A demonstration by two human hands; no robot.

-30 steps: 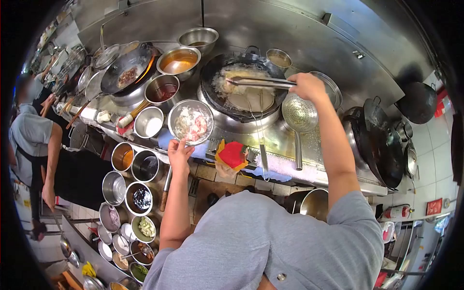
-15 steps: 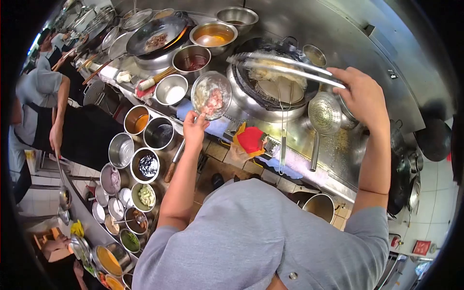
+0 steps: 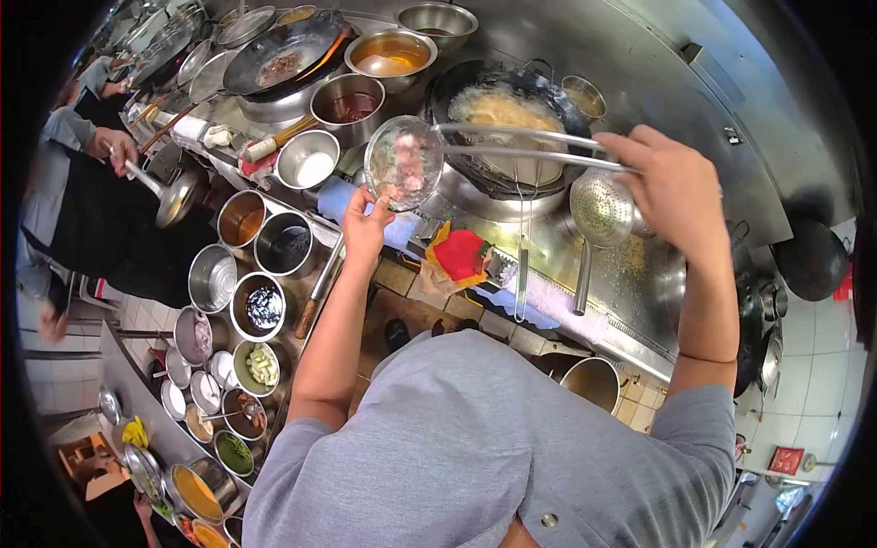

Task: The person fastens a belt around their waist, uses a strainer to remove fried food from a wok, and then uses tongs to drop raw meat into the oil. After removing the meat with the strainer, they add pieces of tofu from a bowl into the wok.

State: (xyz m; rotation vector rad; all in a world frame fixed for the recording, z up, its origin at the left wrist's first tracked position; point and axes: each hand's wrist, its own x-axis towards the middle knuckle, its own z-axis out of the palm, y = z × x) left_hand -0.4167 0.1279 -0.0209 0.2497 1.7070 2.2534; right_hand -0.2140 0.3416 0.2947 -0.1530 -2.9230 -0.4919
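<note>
My left hand grips the lower edge of a clear bowl, its fingers closed there. Pieces of pale pink raw meat lie inside. My right hand is closed around the handle end of long metal tongs. Their tips reach across to the bowl's right rim, close to the meat. Under the tongs sits a black wok with foaming golden oil. A wire strainer rests in the wok, its handle pointing toward me.
A perforated ladle lies right of the wok. Steel bowls, including one with amber liquid, stand left of it. Several ingredient pots, one holding cut green vegetables, fill the left counter. A co-worker holds a ladle at far left.
The tongs have swung from over the wok to the bowl's rim. The bowl is tilted more and slightly raised. The co-worker at left has lifted a ladle.
</note>
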